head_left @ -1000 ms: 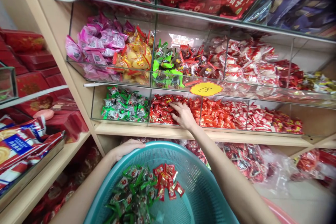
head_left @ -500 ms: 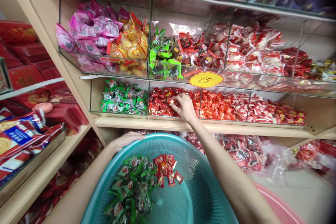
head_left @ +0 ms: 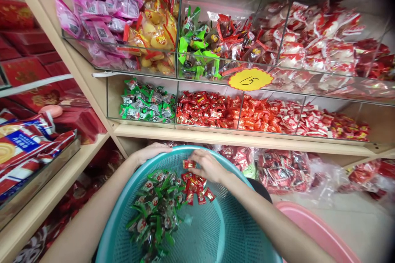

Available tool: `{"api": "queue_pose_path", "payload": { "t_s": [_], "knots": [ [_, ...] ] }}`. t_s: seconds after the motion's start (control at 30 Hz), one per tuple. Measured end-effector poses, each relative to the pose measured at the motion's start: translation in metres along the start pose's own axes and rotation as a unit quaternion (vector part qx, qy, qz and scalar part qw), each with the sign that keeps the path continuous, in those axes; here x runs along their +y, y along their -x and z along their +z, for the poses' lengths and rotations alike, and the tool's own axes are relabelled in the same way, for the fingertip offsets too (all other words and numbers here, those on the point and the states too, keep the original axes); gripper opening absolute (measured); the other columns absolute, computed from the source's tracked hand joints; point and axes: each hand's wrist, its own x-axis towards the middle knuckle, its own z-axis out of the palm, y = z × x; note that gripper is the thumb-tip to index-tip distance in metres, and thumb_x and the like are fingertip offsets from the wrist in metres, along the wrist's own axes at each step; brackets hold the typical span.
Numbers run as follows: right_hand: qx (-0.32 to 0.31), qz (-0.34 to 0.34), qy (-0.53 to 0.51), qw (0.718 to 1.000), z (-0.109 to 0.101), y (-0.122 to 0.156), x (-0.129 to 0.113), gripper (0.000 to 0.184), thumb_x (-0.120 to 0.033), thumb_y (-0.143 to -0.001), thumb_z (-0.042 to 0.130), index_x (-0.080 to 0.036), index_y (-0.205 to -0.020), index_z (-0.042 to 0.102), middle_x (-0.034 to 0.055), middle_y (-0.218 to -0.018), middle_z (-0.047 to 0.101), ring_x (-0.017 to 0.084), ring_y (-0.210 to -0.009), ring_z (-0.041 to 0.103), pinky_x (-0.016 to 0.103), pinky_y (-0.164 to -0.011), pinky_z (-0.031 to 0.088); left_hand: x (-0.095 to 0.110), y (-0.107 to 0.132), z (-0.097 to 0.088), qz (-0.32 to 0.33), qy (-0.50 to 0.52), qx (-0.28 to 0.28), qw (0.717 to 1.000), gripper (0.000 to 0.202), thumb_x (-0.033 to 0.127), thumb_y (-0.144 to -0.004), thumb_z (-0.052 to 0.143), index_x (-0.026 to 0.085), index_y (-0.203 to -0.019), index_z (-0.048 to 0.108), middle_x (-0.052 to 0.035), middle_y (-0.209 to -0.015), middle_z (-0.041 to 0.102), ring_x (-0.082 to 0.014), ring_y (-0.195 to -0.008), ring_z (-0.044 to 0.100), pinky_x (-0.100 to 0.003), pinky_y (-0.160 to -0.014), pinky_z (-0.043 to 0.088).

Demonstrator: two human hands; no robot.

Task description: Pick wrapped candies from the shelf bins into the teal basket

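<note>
My left hand (head_left: 148, 153) grips the far rim of a teal mesh basket (head_left: 234, 230) held in front of me. Inside the basket lie a heap of green-wrapped candies (head_left: 154, 209) and a small pile of red-wrapped candies (head_left: 196, 189). My right hand (head_left: 206, 165) is over the basket's far side, fingers closed on a red-wrapped candy (head_left: 188, 164) just above the red pile. The glass bin of red candies (head_left: 203, 109) stands on the shelf straight ahead.
Glass bins on the shelf hold green candies (head_left: 145, 100), more red candies (head_left: 277, 115), pink packets (head_left: 101, 12) and yellow packets (head_left: 157, 33). A yellow price tag (head_left: 249, 79) reads 15. Red boxes (head_left: 27, 70) and biscuit packs (head_left: 21, 144) fill the left shelves. A pink basin (head_left: 317, 234) sits at lower right.
My right hand has come out of the red candy bin and down to the basket with a red candy in it. The view tilted downward. My left hand stayed on the rim.
</note>
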Motion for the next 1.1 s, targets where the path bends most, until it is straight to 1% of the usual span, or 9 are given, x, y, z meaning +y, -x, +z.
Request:
{"api": "queue_pose_path", "payload": {
  "t_s": [0.17, 0.33, 0.43, 0.53, 0.63, 0.7, 0.77, 0.9, 1.1],
  "knots": [
    [-0.071, 0.002, 0.057, 0.996, 0.022, 0.0, 0.003, 0.025, -0.037, -0.082, 0.054, -0.02, -0.098, 0.06, 0.0056, -0.096, 0.056, 0.02, -0.089, 0.05, 0.032, -0.076, 0.037, 0.001, 0.003, -0.001, 0.018, -0.02, 0.015, 1.0, 0.041, 0.044, -0.06, 0.073, 0.013, -0.087, 0.071, -0.0036, -0.073, 0.07, -0.0157, -0.063, 0.06, -0.025, -0.061, 0.045],
    [-0.083, 0.005, 0.077, 0.994, 0.032, 0.001, 0.0, 0.021, -0.035, -0.08, 0.056, -0.018, -0.093, 0.06, 0.0062, -0.096, 0.057, 0.022, -0.09, 0.052, 0.034, -0.078, 0.039, 0.001, 0.004, -0.001, 0.028, -0.026, 0.005, 0.999, 0.039, 0.046, -0.061, 0.072, 0.015, -0.085, 0.071, -0.0028, -0.072, 0.07, -0.0157, -0.063, 0.06, -0.024, -0.06, 0.044],
    [-0.072, 0.014, 0.068, 0.995, 0.028, 0.001, -0.005, 0.027, -0.04, -0.078, 0.059, -0.019, -0.096, 0.059, 0.006, -0.095, 0.057, 0.022, -0.089, 0.053, 0.034, -0.077, 0.041, -0.002, 0.003, -0.003, 0.032, -0.025, -0.001, 0.999, 0.037, 0.046, -0.062, 0.071, 0.016, -0.083, 0.071, -0.0027, -0.073, 0.07, -0.0164, -0.064, 0.06, -0.024, -0.061, 0.045],
    [-0.01, 0.014, 0.034, 0.999, 0.007, -0.001, -0.013, 0.033, -0.044, -0.082, 0.053, -0.019, -0.104, 0.056, 0.0062, -0.096, 0.057, 0.021, -0.09, 0.054, 0.032, -0.076, 0.042, -0.005, 0.0, -0.005, 0.033, -0.03, 0.001, 0.999, 0.038, 0.048, -0.063, 0.07, 0.016, -0.085, 0.071, -0.0031, -0.075, 0.071, -0.0178, -0.067, 0.061, -0.025, -0.063, 0.046],
    [0.103, 0.031, 0.004, 0.994, -0.033, -0.009, -0.016, 0.028, -0.039, -0.089, 0.041, -0.019, -0.103, 0.054, 0.0061, -0.096, 0.058, 0.018, -0.089, 0.054, 0.029, -0.078, 0.042, -0.007, -0.003, -0.007, 0.04, -0.031, -0.007, 0.999, 0.038, 0.047, -0.064, 0.069, 0.016, -0.086, 0.071, -0.004, -0.077, 0.071, -0.0182, -0.069, 0.062, -0.026, -0.065, 0.047],
    [0.186, 0.084, 0.014, 0.979, -0.063, -0.018, -0.01, 0.025, -0.036, -0.091, 0.036, -0.02, -0.097, 0.054, 0.0059, -0.092, 0.059, 0.017, -0.086, 0.055, 0.028, -0.076, 0.043, -0.008, -0.004, -0.007, 0.045, -0.028, -0.009, 0.999, 0.037, 0.046, -0.065, 0.069, 0.016, -0.086, 0.071, -0.0047, -0.079, 0.071, -0.0182, -0.071, 0.062, -0.026, -0.067, 0.047],
    [0.241, 0.18, 0.065, 0.951, -0.087, -0.029, 0.001, 0.025, -0.035, -0.091, 0.036, -0.019, -0.093, 0.055, 0.0072, -0.09, 0.059, 0.019, -0.083, 0.057, 0.03, -0.071, 0.043, -0.007, -0.003, -0.007, 0.044, -0.027, -0.005, 0.999, 0.036, 0.045, -0.065, 0.069, 0.016, -0.086, 0.071, -0.0048, -0.08, 0.072, -0.0184, -0.073, 0.063, -0.025, -0.068, 0.047],
    [0.211, 0.35, 0.149, 0.9, -0.11, -0.049, 0.023, 0.032, -0.043, -0.088, 0.037, -0.018, -0.095, 0.056, 0.0134, -0.097, 0.06, 0.025, -0.081, 0.061, 0.033, -0.064, 0.042, -0.004, 0.001, -0.005, 0.046, -0.029, 0.004, 0.999, 0.037, 0.045, -0.063, 0.07, 0.015, -0.085, 0.072, -0.0044, -0.08, 0.072, -0.0193, -0.074, 0.063, -0.026, -0.069, 0.047],
    [0.178, 0.409, 0.157, 0.881, -0.109, -0.064, 0.033, 0.047, -0.053, -0.085, 0.037, -0.014, -0.096, 0.059, 0.0167, -0.097, 0.063, 0.028, -0.088, 0.063, 0.034, -0.068, 0.045, -0.001, 0.004, -0.004, 0.045, -0.036, 0.006, 0.998, 0.041, 0.047, -0.061, 0.07, 0.014, -0.086, 0.072, -0.0047, -0.08, 0.072, -0.0208, -0.076, 0.064, -0.027, -0.07, 0.047]
  ]
}}
